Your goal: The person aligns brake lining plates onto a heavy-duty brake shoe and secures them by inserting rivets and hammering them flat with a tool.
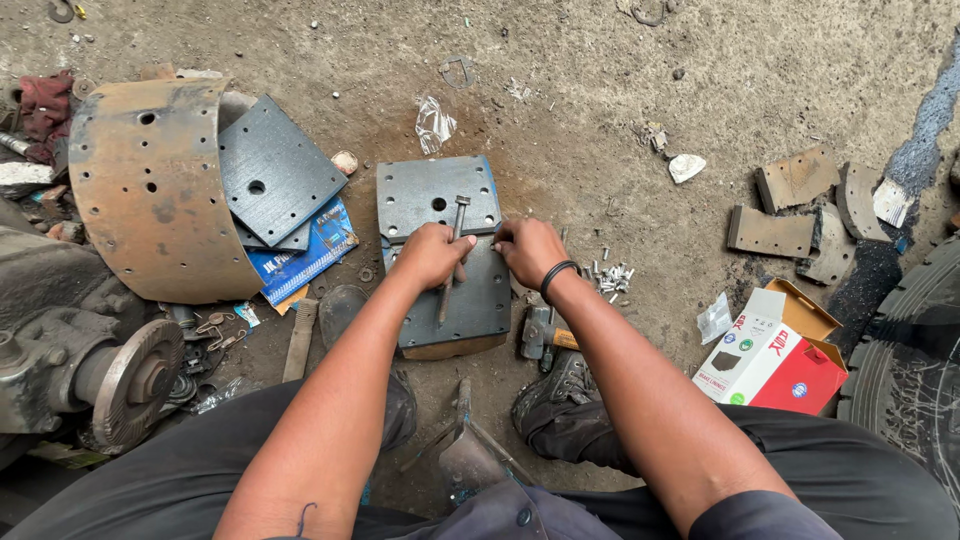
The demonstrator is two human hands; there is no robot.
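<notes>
A grey curved plate (440, 250) lay on the floor (600, 120) under both hands. The left hand (432, 255) had its fingers clamped on a metal punch (452, 250). The right hand (530, 250) pressed fingers together, perhaps pinching a rivet; loose rivets (610, 277) lay just beside it.

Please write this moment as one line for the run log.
left hand: holds metal punch | right hand: rests on grey lining plates | hammer: on ground beside right hand | rivets: loose on ground

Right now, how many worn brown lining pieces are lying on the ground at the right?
4: upper left one, curved one beside it, long flat one, small curved one. Others may be hidden.
</notes>
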